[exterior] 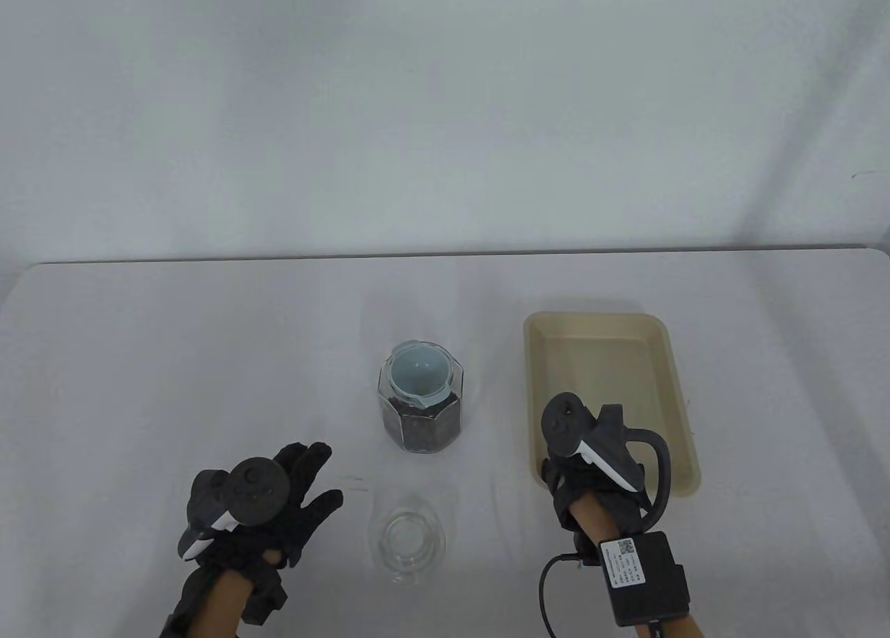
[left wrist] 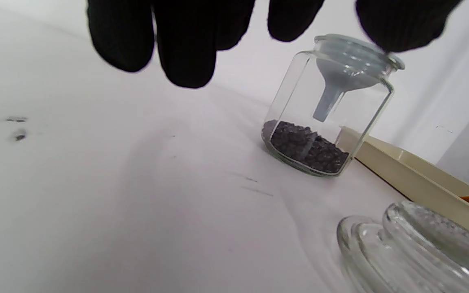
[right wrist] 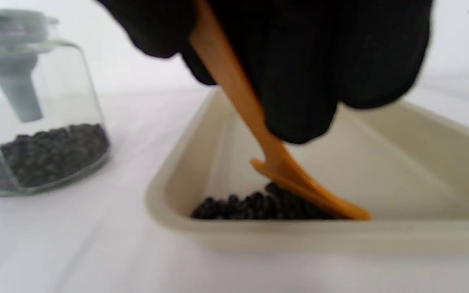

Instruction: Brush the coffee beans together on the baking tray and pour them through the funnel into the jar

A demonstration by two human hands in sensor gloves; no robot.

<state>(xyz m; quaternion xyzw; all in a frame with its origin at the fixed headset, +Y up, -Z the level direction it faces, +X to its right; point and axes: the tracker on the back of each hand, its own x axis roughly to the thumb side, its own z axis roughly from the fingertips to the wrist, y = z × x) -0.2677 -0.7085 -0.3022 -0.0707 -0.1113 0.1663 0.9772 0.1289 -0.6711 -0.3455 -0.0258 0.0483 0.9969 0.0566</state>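
Spanning the whole lower half of the table view, a white table [exterior: 174, 360] meets a plain pale wall [exterior: 445, 110] along its far edge. On its right side lies a cream baking tray [exterior: 598, 360], its long axis running away from the person. The glass jar [exterior: 421, 415] stands near the middle, well to the left of the tray, with a grey-blue funnel [exterior: 419, 374] seated in its mouth and a dark layer of beans at its bottom. A clear glass lid [exterior: 409, 537] lies on the table nearer the person than the jar.

The right hand [exterior: 591, 485] hovers over the tray's near end, fingers curled round the handle of an orange scraper [right wrist: 259, 134]; its blade rests against a small heap of coffee beans [right wrist: 255, 203] gathered in the tray's near corner. The left hand [exterior: 278, 506] hangs above the table just left of the lid, fingers spread and holding nothing.
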